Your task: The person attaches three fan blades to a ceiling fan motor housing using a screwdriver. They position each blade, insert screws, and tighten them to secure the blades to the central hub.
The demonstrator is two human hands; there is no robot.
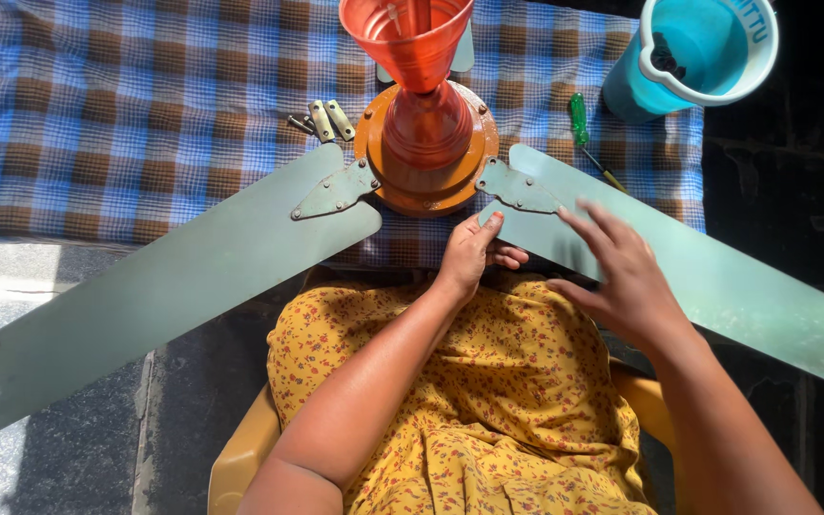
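Note:
A ceiling fan lies on a checked blue and brown cloth (126, 114), with its orange motor housing (426, 143) and orange cone cover (410, 38) standing upright. Two grey-green blades are bolted to it. My right hand (622, 272) rests flat, fingers apart, on the right blade (717, 277). My left hand (474, 253) grips the inner edge of that same blade near its metal bracket (519, 189). The left blade (164, 286) stretches out to the lower left, untouched.
Loose metal brackets and bolts (324, 121) lie on the cloth left of the motor. A green-handled screwdriver (584, 129) lies at the right, beside a blue bucket (689, 52). I sit on a yellow plastic chair (240, 458), yellow flowered dress over my lap.

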